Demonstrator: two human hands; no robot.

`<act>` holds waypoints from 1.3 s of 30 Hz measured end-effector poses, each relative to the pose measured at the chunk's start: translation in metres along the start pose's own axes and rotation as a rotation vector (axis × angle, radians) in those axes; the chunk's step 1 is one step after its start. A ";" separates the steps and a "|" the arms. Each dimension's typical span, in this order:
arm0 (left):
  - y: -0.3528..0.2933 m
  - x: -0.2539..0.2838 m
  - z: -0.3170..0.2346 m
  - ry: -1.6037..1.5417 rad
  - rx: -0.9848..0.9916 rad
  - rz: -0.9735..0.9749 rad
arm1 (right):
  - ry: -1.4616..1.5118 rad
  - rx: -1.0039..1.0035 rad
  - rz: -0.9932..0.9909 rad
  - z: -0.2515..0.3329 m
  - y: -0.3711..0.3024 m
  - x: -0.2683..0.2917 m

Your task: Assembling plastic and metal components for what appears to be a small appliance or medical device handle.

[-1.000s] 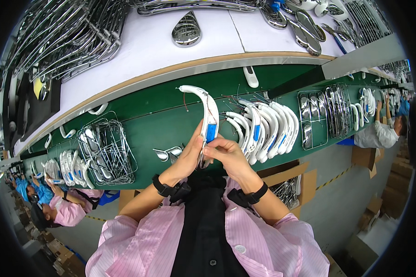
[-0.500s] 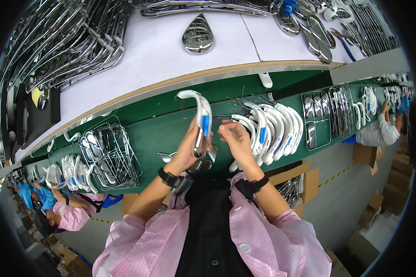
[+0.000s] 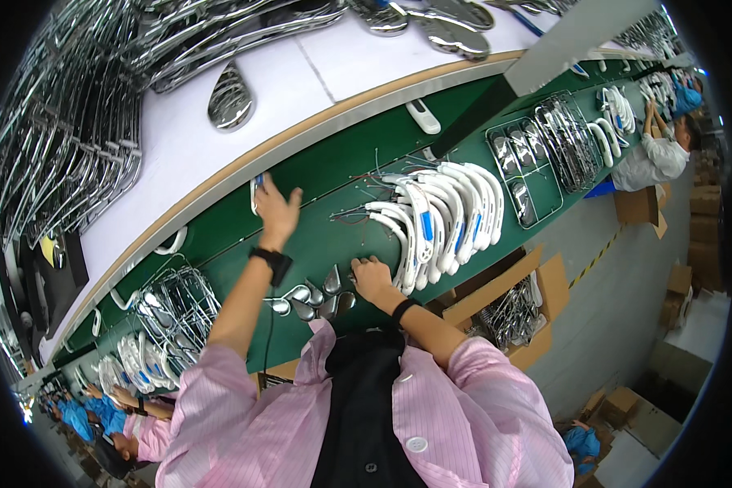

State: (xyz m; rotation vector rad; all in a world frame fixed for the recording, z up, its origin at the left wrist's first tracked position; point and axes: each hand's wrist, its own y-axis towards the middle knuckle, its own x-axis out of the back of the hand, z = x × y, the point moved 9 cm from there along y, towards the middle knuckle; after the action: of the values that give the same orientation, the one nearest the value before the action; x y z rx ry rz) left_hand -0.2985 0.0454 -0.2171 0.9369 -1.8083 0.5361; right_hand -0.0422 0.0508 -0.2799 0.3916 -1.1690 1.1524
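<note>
My left hand (image 3: 278, 213) reaches to the far side of the green belt, thumb and fingers apart. Just beyond its fingertips is a slim white handle-like part with a blue strip (image 3: 255, 197), partly hidden by the hand. My right hand (image 3: 372, 278) rests low on the green surface with its fingers curled; what they may hold is hidden. Right beside it stands a row of curved white plastic handles (image 3: 447, 215), some with blue strips, thin wires trailing from their far ends. Several shiny teardrop-shaped chrome pieces (image 3: 305, 301) lie to the left of my right hand.
A white shelf (image 3: 297, 89) with a wooden edge runs above the belt, bearing a chrome teardrop piece (image 3: 231, 98) and stacked chrome rods (image 3: 65, 146). Wire racks (image 3: 537, 159) stand right. An open carton (image 3: 549, 281) sits on the floor. Other people work along both sides.
The curved white handle has left my left hand, which moved away to the far side and spread its fingers. My right hand has come down left of the handle row. The view has turned.
</note>
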 end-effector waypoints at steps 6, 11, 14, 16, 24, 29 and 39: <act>-0.126 -0.060 -0.172 -0.758 -0.088 0.661 | 0.821 -0.022 0.033 -0.012 -0.072 0.111; -0.125 -0.110 -0.199 -0.619 0.033 0.547 | 1.472 -0.101 0.016 -0.030 -0.145 0.142; -0.121 -0.110 -0.206 -0.447 0.053 0.509 | 1.416 -0.199 -0.078 -0.040 -0.179 0.150; -0.119 -0.119 -0.208 -0.425 0.048 0.574 | 1.166 -0.110 -0.154 -0.037 -0.197 0.165; -0.113 -0.121 -0.175 -1.122 0.305 0.520 | 0.820 0.263 0.173 -0.001 -0.236 0.211; -0.131 -0.011 -0.209 -1.765 0.358 0.584 | 0.903 0.269 0.448 0.001 -0.239 0.215; -0.165 0.135 -0.183 -1.913 0.292 0.404 | 1.097 0.232 -0.100 0.020 -0.160 0.288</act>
State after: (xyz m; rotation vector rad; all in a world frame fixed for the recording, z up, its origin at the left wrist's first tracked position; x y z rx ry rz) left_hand -0.0920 0.0281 -0.0274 1.4308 -3.7350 -0.0620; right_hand 0.0683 0.1124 0.0248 -0.0447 -0.0590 1.1578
